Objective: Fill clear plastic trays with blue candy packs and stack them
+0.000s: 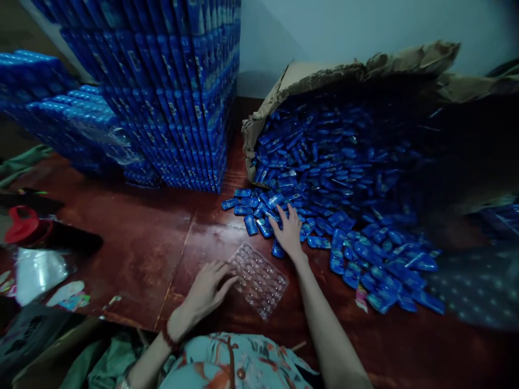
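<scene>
A clear plastic tray [259,281] with rows of moulded hollows lies tilted on the dark red table in front of me. My left hand [208,286] rests at its left edge, palm down, fingers stretched out and thumb apart. Further forward, my right hand [287,232] reaches over the near side of a heap of small blue packets [324,162], its fingers spread and touching or just above them. No packet shows in its grasp. The packets spill out of a torn cardboard box [267,108] lying open toward me.
Tall stacks of blue packs [162,102] stand at the back left, with lower stacks [81,119] beside them. At the left edge lies a dark bottle with a red lid [24,224], near clear plastic bags [38,275]. Dark dotted material [478,286] lies at the right.
</scene>
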`<state>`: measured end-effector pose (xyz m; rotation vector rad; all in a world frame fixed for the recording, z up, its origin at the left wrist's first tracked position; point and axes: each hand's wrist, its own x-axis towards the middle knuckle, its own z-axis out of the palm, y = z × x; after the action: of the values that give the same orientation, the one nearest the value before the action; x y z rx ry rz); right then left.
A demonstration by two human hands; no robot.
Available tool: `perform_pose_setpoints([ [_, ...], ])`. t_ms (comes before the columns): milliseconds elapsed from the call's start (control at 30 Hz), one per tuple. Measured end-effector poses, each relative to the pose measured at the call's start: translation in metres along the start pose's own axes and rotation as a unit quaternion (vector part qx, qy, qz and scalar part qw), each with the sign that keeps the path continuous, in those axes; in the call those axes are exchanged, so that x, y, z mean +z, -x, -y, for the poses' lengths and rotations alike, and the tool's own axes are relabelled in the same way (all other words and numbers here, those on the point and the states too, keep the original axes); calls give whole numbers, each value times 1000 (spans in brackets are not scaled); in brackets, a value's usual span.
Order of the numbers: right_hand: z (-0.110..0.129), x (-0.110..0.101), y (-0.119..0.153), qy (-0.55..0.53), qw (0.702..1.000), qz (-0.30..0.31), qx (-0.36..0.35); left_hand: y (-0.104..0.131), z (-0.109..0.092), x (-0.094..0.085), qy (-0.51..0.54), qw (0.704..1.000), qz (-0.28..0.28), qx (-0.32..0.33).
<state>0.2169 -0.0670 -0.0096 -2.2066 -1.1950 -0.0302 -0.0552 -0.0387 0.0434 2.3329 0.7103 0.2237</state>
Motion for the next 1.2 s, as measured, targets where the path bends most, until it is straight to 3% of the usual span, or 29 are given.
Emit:
perform_pose_setpoints([
  [100,18,16,-16,45,998,34,-28,-29,8,11,-72,983,65,156],
  [167,27,20,-16,53,992,71,-84,-36,13,26,-100,971,89,200],
  [267,34,16,-1,51,971,146,-181,-25,16,48,-129,973,75,177],
  [367,32,8,18,50,958,177,-220,0,17,55,-141,981,57,123],
  [467,23,0,30,60,963,161,-207,18,21,51,-110,989,43,89],
  [533,16,-6,36,61,975,112,-179,19,26,42,-71,995,-2,65],
  [667,14,-17,53,-21,996,-17,-80,-16,43,15,30,988,-150,-5],
  [733,24,-18,61,-83,995,-8,-62,-46,51,2,64,981,-183,-27],
  [833,45,-10,64,-116,984,94,-98,-91,57,-7,25,988,-149,-40],
  [967,57,3,50,-56,973,180,-131,-131,57,-1,-12,999,-35,-33],
  [1067,49,0,38,-49,958,229,-165,-142,60,3,16,1000,-3,-18],
  [1200,36,-17,32,-86,928,299,-206,-134,71,-1,78,997,-20,-21],
])
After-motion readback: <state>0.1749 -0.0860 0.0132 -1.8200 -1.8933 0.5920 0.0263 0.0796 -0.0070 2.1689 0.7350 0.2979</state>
